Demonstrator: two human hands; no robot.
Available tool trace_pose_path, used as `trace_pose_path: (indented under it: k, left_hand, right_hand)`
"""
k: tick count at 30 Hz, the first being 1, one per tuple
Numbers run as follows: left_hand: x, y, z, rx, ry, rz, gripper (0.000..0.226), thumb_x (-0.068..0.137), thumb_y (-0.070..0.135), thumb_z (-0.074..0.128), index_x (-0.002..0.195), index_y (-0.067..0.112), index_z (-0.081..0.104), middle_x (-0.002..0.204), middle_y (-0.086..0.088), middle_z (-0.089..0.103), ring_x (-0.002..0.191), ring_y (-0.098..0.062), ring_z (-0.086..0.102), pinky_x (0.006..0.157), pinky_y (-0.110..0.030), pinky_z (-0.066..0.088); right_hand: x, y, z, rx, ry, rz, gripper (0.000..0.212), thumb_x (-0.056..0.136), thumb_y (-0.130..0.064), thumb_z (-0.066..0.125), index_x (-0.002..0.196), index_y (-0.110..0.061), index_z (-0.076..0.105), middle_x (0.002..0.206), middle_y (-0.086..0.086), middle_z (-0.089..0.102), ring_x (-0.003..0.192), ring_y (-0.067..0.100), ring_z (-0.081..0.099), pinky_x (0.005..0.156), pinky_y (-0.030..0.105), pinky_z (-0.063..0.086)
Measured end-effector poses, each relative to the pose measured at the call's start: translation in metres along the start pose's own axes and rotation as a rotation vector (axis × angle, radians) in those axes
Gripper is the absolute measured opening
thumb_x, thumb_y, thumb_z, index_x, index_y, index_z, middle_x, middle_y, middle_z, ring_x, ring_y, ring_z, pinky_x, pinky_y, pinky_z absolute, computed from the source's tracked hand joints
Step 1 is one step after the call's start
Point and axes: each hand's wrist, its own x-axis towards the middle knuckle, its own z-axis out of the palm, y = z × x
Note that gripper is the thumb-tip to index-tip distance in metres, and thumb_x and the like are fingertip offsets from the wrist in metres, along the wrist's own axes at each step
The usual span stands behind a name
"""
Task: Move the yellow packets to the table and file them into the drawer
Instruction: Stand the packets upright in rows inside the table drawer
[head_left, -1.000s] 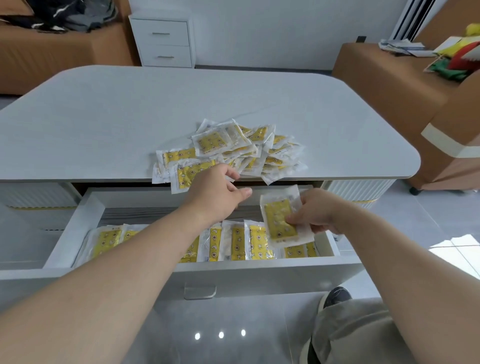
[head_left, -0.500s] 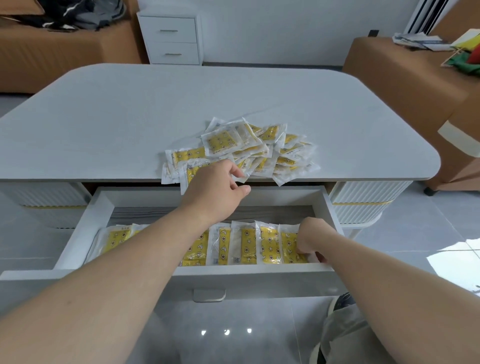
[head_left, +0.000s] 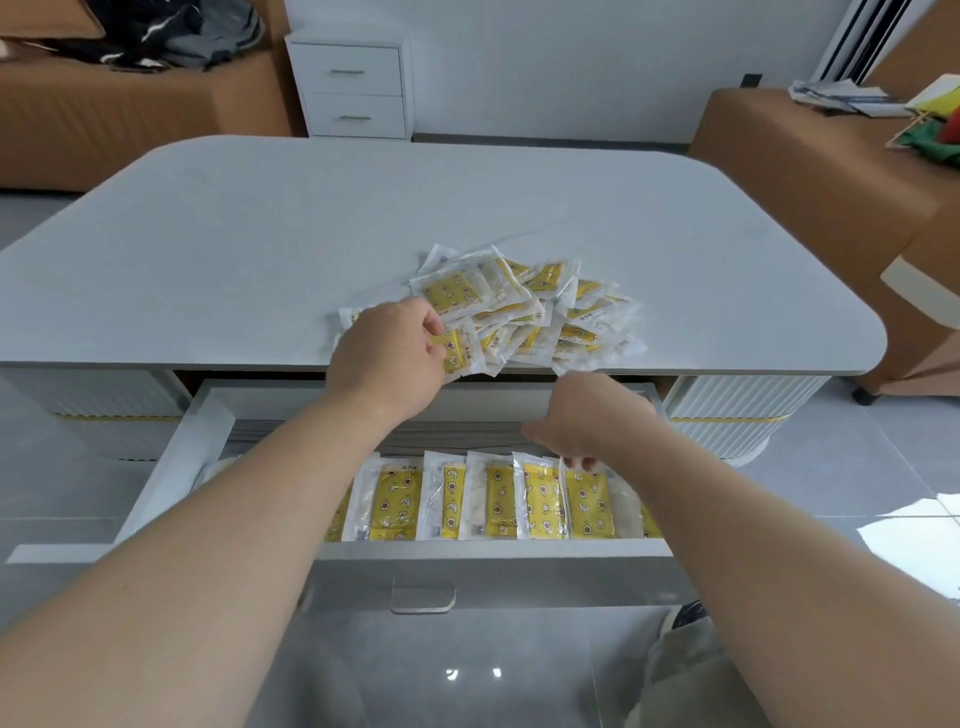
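Observation:
A loose pile of yellow packets (head_left: 561, 312) lies near the front edge of the grey table (head_left: 249, 260). My left hand (head_left: 387, 358) is at the pile's near-left corner, thumb and fingers pinching one yellow packet (head_left: 460, 353). Below the tabletop the white drawer (head_left: 467, 556) is pulled out. Inside it, a row of filed packets (head_left: 493, 499) stands upright side by side. Over the right end of that row hovers my right hand (head_left: 587, 421), its fingers hanging loosely down and holding nothing, the tips just at the top edge of the rightmost packets.
A white two-drawer cabinet (head_left: 353, 88) stands against the far wall. Brown sofas flank the table at the left (head_left: 130, 119) and right (head_left: 805, 156). My knee and shoe (head_left: 685, 639) are below the drawer's right end. The drawer's left part shows few packets.
My right hand carried a packet down into the drawer's right end, let it go and lifted off the row. My left hand moved forward into the pile and pinched a packet.

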Motion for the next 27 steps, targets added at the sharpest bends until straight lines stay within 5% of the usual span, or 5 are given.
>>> trace_pose_path:
  k: [5,8,12,16,27]
  left_hand:
    - [0.008,-0.022,-0.011,0.153,0.002,-0.093,0.034,0.092,0.007,0.059,0.124,0.017,0.063,0.121,-0.004,0.065,0.109,-0.025,0.059,0.079,-0.033,0.048]
    - [0.013,-0.032,-0.013,0.221,-0.059,-0.104,0.043,0.094,0.005,0.054,0.135,0.015,0.057,0.129,-0.008,0.060,0.116,-0.030,0.057,0.085,-0.037,0.048]
    - [0.019,-0.044,-0.011,0.329,-0.169,-0.085,0.034,0.095,0.008,0.045,0.128,0.010,0.056,0.128,-0.010,0.059,0.117,-0.033,0.055,0.095,-0.048,0.049]
    - [0.021,-0.049,-0.009,0.330,-0.219,-0.085,0.018,0.097,0.011,0.041,0.106,0.013,0.056,0.108,-0.005,0.060,0.097,-0.031,0.056,0.081,-0.041,0.048]
    - [0.034,-0.052,-0.011,0.202,-0.099,-0.172,0.018,0.100,0.018,0.049,0.114,0.015,0.060,0.123,-0.008,0.058,0.110,-0.031,0.057,0.094,-0.045,0.049]
  right_hand:
    - [-0.005,-0.027,-0.013,0.218,0.152,-0.163,0.044,0.096,-0.039,0.056,0.064,-0.008,0.060,0.060,0.007,0.065,0.057,0.023,0.060,0.072,0.040,0.062]
    - [-0.008,-0.048,-0.010,0.610,-0.045,-0.086,0.053,0.102,-0.047,0.052,0.087,-0.001,0.072,0.078,0.011,0.077,0.059,0.020,0.069,0.057,0.029,0.058]
    - [-0.013,-0.079,0.009,0.980,-0.289,0.076,0.060,0.101,-0.060,0.046,0.101,-0.003,0.068,0.083,0.009,0.074,0.062,0.022,0.067,0.056,0.026,0.047]
    - [-0.005,-0.089,0.018,1.135,-0.372,0.209,0.064,0.098,-0.068,0.043,0.107,-0.008,0.063,0.098,0.008,0.073,0.072,0.023,0.070,0.066,0.032,0.051]
    - [-0.005,-0.094,0.023,1.289,-0.227,0.149,0.025,0.106,-0.035,0.046,0.111,-0.014,0.058,0.092,0.006,0.075,0.062,0.019,0.071,0.057,0.027,0.048]
